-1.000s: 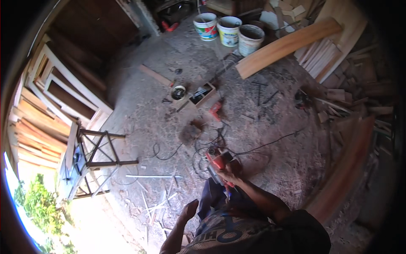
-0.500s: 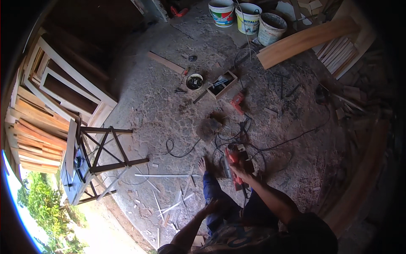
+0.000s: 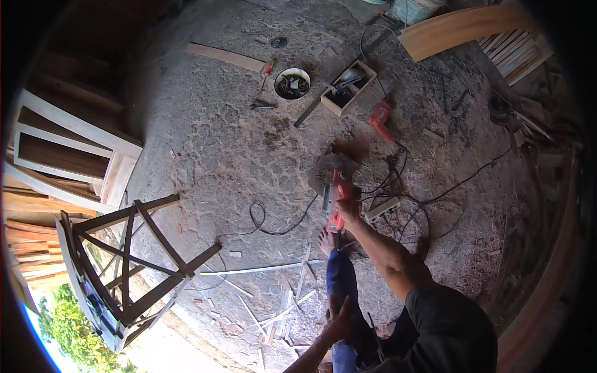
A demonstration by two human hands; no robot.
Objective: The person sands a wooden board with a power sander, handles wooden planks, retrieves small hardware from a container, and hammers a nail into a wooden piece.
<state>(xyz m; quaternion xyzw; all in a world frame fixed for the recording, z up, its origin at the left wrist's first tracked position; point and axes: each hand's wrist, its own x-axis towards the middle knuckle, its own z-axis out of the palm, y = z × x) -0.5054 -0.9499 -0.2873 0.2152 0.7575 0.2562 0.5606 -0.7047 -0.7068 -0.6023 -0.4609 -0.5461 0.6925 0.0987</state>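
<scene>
My right hand [image 3: 349,210] is wrapped around the handle of a red electric planer [image 3: 337,225]. The tool stands lengthwise just beyond my left foot [image 3: 326,242], its pale metal side facing left. A flat greyish-brown piece [image 3: 322,175] lies by its far end, partly hidden. My left hand [image 3: 340,321] rests on my left leg [image 3: 342,283], fingers apart and holding nothing. Black cables [image 3: 407,208] curl on the floor right of the planer, around a pale narrow block [image 3: 382,209].
A red drill [image 3: 380,120], a wooden toolbox [image 3: 349,88] and a round tub [image 3: 292,84] sit farther off. A dark metal stand [image 3: 127,261] occupies the left, near stacked timber frames [image 3: 81,140]. Thin wood strips [image 3: 261,270] litter the near floor. A wide board [image 3: 463,30] leans far right.
My right hand has moved the planer forward and slightly left, off the spot beside the cables. My left hand has shifted right along my leg. The view has tilted nearer, dropping most buckets from sight.
</scene>
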